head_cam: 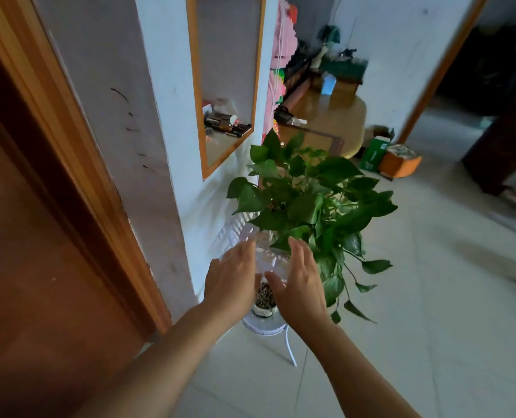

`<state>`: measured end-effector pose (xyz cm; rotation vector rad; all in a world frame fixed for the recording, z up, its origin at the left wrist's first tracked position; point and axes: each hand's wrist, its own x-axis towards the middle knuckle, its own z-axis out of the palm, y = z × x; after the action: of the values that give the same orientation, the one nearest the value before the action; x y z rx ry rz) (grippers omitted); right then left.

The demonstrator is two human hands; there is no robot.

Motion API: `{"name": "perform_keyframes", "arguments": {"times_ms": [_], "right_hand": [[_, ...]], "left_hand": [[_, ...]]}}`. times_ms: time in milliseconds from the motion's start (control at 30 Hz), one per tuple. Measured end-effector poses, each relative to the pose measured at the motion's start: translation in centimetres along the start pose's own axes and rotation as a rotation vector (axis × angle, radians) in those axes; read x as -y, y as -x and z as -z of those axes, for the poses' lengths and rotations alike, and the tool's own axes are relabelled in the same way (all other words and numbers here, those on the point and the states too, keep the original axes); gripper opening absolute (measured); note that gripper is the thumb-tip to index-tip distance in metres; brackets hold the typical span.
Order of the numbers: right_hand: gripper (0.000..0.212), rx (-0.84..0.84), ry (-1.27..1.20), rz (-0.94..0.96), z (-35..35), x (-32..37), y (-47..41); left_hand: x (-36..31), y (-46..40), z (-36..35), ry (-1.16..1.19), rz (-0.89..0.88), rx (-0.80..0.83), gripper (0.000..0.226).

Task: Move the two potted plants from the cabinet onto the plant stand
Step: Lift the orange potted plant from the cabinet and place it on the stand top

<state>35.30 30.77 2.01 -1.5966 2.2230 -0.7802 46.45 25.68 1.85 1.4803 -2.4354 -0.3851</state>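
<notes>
A leafy green plant [308, 200] grows from a clear glass pot [269, 257] that stands at the upper level of a white metal plant stand [290, 348] against the wall. My left hand [232, 282] and my right hand [299, 285] flank the glass pot with fingers straight and spread, not wrapped around it. Whether the palms touch the glass I cannot tell. Below, between my thumbs, a small white pot topped with pebbles [264, 297] sits on the stand's round lower shelf [261, 327]. The cabinet is not in view.
A white wall with a wood-framed mirror [226, 86] is just left of the stand, and a brown wooden door [39, 236] is at far left. A round wooden table [335, 116] stands behind the plant. Boxes [398, 161] sit on the pale tiled floor at right.
</notes>
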Motion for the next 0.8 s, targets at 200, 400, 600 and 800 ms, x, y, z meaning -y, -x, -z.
{"name": "perform_keyframes", "arguments": {"times_ms": [200, 400, 600, 800], "right_hand": [[0.061, -0.059, 0.009, -0.014, -3.9, 1.2, 1.3], [0.057, -0.077, -0.038, -0.103, -7.0, -0.2, 1.1], [0.056, -0.188, -0.082, -0.189, -8.2, -1.0, 2.5], [0.064, -0.113, 0.012, -0.244, -8.4, -2.1, 1.6]], "left_hand": [[3.1, -0.5, -1.6, 0.028, -0.112, 0.073, 0.060], [4.6, -2.6, -4.3, 0.045, -0.164, 0.089, 0.061], [5.7, -2.3, -6.0, 0.052, -0.184, 0.117, 0.065], [5.5, -3.0, -6.3, 0.064, -0.234, 0.112, 0.064]]}}
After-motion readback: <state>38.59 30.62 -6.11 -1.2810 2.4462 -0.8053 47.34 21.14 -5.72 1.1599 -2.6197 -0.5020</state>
